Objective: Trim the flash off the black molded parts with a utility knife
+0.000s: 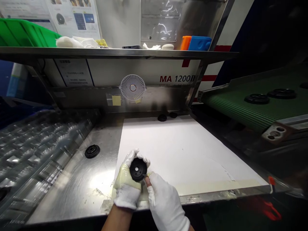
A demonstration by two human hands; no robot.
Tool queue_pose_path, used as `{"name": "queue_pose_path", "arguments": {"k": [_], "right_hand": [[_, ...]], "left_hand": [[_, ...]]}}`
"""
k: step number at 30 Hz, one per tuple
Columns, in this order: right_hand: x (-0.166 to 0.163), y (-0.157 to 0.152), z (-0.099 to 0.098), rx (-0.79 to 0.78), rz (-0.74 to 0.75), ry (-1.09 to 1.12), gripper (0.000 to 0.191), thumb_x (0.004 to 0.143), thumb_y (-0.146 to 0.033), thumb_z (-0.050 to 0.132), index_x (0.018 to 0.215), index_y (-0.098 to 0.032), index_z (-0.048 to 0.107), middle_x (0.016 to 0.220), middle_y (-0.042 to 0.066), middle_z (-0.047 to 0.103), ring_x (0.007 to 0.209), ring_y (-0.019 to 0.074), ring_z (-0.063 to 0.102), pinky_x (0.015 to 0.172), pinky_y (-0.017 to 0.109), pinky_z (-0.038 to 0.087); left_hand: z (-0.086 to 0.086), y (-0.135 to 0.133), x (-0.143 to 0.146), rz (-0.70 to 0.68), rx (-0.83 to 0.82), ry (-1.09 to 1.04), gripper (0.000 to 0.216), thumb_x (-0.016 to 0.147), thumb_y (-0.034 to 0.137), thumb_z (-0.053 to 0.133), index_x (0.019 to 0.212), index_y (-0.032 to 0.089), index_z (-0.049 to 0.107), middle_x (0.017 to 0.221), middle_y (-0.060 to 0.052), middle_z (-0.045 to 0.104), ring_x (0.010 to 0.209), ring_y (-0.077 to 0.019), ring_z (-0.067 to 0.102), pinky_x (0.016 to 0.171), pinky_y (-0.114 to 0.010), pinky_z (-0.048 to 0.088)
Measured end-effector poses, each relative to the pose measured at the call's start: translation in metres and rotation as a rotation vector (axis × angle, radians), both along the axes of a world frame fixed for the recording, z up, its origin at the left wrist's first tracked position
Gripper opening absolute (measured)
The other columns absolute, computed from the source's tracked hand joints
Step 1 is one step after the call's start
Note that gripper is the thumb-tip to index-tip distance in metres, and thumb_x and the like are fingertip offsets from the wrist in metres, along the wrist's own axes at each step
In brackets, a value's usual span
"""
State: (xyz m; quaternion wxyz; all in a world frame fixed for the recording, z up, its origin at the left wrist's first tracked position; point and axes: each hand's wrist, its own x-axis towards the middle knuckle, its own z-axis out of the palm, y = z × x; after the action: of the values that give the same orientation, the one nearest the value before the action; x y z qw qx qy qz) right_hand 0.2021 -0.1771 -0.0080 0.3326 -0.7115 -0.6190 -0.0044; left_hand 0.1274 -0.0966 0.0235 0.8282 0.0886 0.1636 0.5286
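Observation:
My left hand (pixel 126 184), in a white glove, is closed around a round black plastic part (pixel 138 169) with a centre hole, held above the front edge of a white sheet (pixel 187 150). My right hand (pixel 163 202), also gloved, pinches a small thin tool I cannot make out against the part's lower right rim. Both hands sit over the near edge of the steel worktable (pixel 79 189).
Another black round part (pixel 92 151) lies on the steel to the left. Two small black pieces (pixel 166 116) rest at the sheet's far edge. A green conveyor (pixel 240 106) at right carries black rings (pixel 257 98). Clear plastic trays (pixel 36 141) fill the left. A shelf (pixel 115 53) runs overhead.

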Motion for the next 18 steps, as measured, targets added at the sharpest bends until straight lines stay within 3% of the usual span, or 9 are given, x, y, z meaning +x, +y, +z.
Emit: {"name": "queue_pose_path", "arguments": {"k": [4, 7, 9, 12, 18], "right_hand": [[-0.006, 0.000, 0.001, 0.013, 0.050, -0.010, 0.023, 0.090, -0.026, 0.032, 0.082, -0.024, 0.053, 0.068, -0.001, 0.060, 0.059, 0.0171, 0.055, 0.053, 0.029, 0.025], [-0.001, 0.000, 0.005, 0.027, 0.040, 0.009, 0.024, 0.090, -0.027, 0.032, 0.083, -0.024, 0.054, 0.069, -0.001, 0.059, 0.059, 0.0174, 0.054, 0.054, 0.029, 0.026], [0.004, -0.001, 0.007, 0.019, 0.023, 0.029, 0.024, 0.089, -0.026, 0.031, 0.084, -0.023, 0.054, 0.071, 0.000, 0.060, 0.061, 0.0180, 0.054, 0.055, 0.029, 0.027], [0.007, -0.001, 0.005, 0.000, -0.007, 0.038, 0.023, 0.089, -0.026, 0.031, 0.084, -0.023, 0.053, 0.070, 0.000, 0.059, 0.061, 0.0187, 0.054, 0.055, 0.029, 0.028], [0.002, 0.000, 0.001, 0.003, -0.009, 0.050, 0.023, 0.090, -0.027, 0.030, 0.082, -0.024, 0.052, 0.067, -0.001, 0.057, 0.059, 0.0180, 0.053, 0.054, 0.029, 0.027]], "left_hand": [[0.001, -0.001, -0.002, 0.070, 0.047, 0.040, 0.019, 0.073, 0.013, 0.061, 0.091, 0.017, 0.061, 0.076, -0.003, 0.059, 0.074, -0.0149, 0.059, 0.076, -0.032, 0.052], [0.004, -0.001, -0.009, -0.079, 0.070, 0.111, 0.033, 0.074, 0.017, 0.054, 0.107, 0.014, 0.059, 0.087, -0.013, 0.062, 0.084, -0.0258, 0.060, 0.073, -0.043, 0.052], [0.004, -0.001, -0.011, -0.134, 0.056, 0.078, 0.030, 0.073, 0.016, 0.053, 0.102, 0.013, 0.060, 0.078, -0.010, 0.061, 0.076, -0.0234, 0.060, 0.070, -0.041, 0.052], [0.003, 0.000, -0.007, -0.095, 0.023, 0.053, 0.015, 0.072, 0.014, 0.059, 0.087, 0.015, 0.060, 0.067, -0.003, 0.056, 0.065, -0.0155, 0.056, 0.066, -0.031, 0.051], [0.002, -0.005, -0.001, 0.029, 0.069, 0.026, 0.013, 0.070, 0.015, 0.065, 0.081, 0.017, 0.060, 0.072, -0.001, 0.056, 0.068, -0.0123, 0.057, 0.073, -0.029, 0.052]]}}
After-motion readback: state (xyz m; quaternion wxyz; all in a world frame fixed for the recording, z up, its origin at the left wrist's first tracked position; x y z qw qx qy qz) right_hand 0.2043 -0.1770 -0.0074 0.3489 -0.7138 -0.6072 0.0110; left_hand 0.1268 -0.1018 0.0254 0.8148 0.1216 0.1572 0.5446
